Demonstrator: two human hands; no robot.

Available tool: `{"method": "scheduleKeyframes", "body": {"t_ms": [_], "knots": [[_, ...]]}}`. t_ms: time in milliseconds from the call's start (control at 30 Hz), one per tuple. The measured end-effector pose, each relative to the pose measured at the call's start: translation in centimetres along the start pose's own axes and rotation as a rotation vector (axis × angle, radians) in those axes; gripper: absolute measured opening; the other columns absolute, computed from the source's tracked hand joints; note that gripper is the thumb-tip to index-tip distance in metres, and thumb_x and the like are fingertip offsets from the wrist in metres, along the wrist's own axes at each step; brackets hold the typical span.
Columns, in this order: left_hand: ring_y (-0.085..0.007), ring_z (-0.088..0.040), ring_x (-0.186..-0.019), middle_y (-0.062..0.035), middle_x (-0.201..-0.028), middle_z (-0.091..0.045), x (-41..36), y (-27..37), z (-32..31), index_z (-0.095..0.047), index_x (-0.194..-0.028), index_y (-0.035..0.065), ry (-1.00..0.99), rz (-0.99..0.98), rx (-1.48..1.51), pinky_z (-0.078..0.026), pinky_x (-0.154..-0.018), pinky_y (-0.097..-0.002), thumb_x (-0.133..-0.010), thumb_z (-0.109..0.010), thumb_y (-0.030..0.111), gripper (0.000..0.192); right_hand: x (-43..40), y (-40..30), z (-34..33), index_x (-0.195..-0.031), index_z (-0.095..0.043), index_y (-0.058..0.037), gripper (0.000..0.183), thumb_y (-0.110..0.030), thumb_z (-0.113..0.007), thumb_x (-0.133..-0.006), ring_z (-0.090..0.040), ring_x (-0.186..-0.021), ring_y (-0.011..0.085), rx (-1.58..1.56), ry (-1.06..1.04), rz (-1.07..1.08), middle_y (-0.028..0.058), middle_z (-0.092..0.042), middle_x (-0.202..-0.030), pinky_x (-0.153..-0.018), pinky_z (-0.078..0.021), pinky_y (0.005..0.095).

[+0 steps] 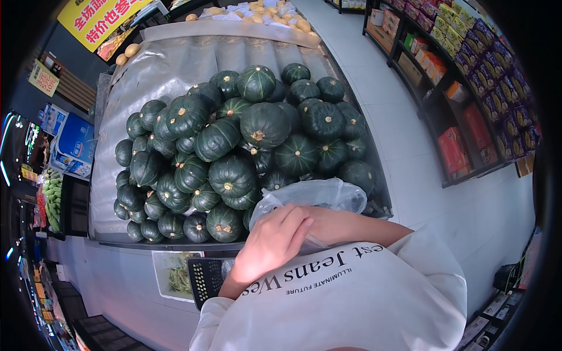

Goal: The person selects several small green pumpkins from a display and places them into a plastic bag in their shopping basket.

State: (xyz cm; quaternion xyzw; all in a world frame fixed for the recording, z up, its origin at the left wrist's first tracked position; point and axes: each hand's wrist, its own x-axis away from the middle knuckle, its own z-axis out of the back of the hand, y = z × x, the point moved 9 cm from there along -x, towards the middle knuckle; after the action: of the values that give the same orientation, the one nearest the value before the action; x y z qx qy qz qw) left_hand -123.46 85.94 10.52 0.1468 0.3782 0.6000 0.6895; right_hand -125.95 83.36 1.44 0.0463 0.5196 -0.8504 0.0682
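Note:
My left hand (276,232) lies across my right wrist (327,224), its fingers curled. The right hand itself is mostly hidden behind the left. A clear plastic bag (325,193) spreads just beyond both hands, and some of its film shows below the right wrist. Which hand holds the bag cannot be told. Dark green kabocha squashes (232,175) are heaped in front of me on a sloping display stand (175,57) with a grey sheet cover. The bag covers part of the nearest squashes at the right.
Potatoes (263,15) lie behind a padded divider (228,34) at the stand's far end. Below its front edge are a white foam box (164,281) of greens and a black crate (204,281). Shelves of packaged goods (483,79) stand right, across a tiled aisle (382,114).

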Motion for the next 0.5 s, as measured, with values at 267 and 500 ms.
{"method": "scheduleKeyframes", "body": {"t_ms": [267,500], "knots": [[-0.0396,-0.056,-0.078,-0.0166,-0.090,-0.056,3.4,-3.9,-1.0,-0.051,-0.094,0.0021,-0.065,0.188,0.028,-0.047,-0.065,-0.0424,-0.083,-0.055,0.007,0.013,0.1,0.8,-1.1,-0.120,-0.044,-0.0051,0.051,0.002,-0.054,-0.071,-0.054,-0.100,0.0328,0.226,-0.155,-0.151,0.0164,-0.053,-0.112,-0.077,-0.0465,0.0395],[-0.0384,-0.057,-0.087,-0.0222,-0.109,-0.052,7.2,-7.2,-2.3,-0.040,-0.124,0.0067,-0.170,0.458,-0.003,-0.048,-0.073,-0.0374,-0.075,-0.067,0.012,0.057,-0.7,-0.2,1.7,-0.123,-0.047,-0.0098,0.063,-0.005,-0.063,-0.062,-0.034,-0.124,0.0378,0.725,0.033,-0.142,0.0163,-0.041,-0.129,-0.104,-0.0232,0.0525]]}}
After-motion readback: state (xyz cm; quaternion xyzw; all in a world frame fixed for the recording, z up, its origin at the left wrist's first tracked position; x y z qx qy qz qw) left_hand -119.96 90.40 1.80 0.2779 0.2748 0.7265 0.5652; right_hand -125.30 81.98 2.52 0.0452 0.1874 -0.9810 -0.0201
